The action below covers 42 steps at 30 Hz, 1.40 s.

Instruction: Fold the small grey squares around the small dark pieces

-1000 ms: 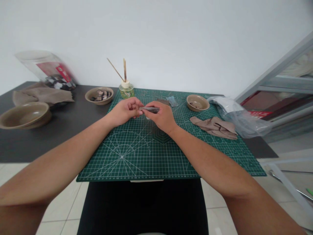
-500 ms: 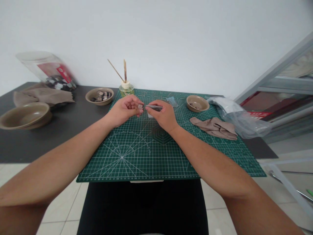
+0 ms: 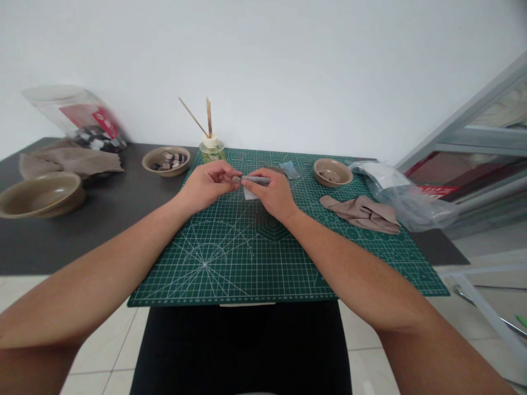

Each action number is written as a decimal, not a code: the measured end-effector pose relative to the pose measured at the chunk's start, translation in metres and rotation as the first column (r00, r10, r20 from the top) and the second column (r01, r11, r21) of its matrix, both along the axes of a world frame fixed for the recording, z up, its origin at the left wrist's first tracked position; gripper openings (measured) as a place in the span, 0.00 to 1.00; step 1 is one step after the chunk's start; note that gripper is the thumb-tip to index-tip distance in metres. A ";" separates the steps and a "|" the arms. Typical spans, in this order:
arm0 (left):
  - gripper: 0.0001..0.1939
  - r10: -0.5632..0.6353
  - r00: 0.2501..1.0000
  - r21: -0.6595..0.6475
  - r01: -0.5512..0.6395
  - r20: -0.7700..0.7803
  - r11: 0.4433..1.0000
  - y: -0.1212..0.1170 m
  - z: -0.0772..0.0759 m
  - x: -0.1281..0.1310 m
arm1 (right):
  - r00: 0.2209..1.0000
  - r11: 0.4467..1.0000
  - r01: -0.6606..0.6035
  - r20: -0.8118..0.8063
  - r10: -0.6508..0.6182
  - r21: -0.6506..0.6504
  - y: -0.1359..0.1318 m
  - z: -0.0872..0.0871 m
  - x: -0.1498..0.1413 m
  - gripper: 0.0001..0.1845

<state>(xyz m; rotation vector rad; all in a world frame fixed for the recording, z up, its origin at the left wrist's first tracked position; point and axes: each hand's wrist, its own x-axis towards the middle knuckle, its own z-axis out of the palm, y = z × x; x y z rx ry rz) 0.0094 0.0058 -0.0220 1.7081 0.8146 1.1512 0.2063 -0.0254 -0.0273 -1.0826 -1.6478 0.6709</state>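
- Dark table (image 3: 107,236): runs beneath the whole setup, against a pale wall.
- Green cutting mat (image 3: 242,274): lies on the table, white grid and radial lines printed on it; both forearms extend over it.
- Clear plastic bag (image 3: 411,200): crumpled, overlapping the mat's right edge.
- Clear container (image 3: 61,107): far left, red label, black and white pieces inside; outline blurred.
- Large brown bowl (image 3: 43,209): near the table's left end, in front of a brown cloth (image 3: 78,159).
- Left hand (image 3: 208,186): above the mat, thumb and forefinger pinched on a small piece, other fingers curled.
- Right hand (image 3: 275,195): just beside the left, gripping a slim grey tool.
- Folded cloth (image 3: 364,215): right part of the mat.
- Two small bowls: left bowl (image 3: 167,172) beside the mat, holding dark and light pieces; right bowl (image 3: 333,182) on the mat, holding a few pieces.
- Diffuser bottle (image 3: 211,151): mat's far left corner, sticks upright and leaning.
- Blue packet (image 3: 290,170): beyond the right hand.
- White slip (image 3: 250,195): below the tool, partly hidden by the right hand.
- Grey tool (image 3: 259,180): tip toward the left fingertips; contact with the piece cannot be confirmed.
- Small piece (image 3: 236,179): at the left fingertips; details too small to read.
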 end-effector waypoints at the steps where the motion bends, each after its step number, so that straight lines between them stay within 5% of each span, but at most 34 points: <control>1: 0.15 0.002 1.000 0.003 -0.002 -0.003 1.000 0.000 0.000 0.000 | 1.000 1.000 -0.005 0.000 0.005 -0.008 0.000 0.000 0.000 0.11; 18: 0.13 0.035 0.999 -0.073 -0.032 0.035 0.997 -0.009 0.008 0.001 | 1.000 1.000 0.003 0.017 -0.002 -0.011 0.001 0.000 0.001 0.08; 42: 0.18 -0.086 0.995 -0.118 0.092 0.054 0.989 -0.002 0.006 -0.002 | 0.994 0.994 -0.103 0.018 0.104 -0.035 0.000 0.001 0.001 0.09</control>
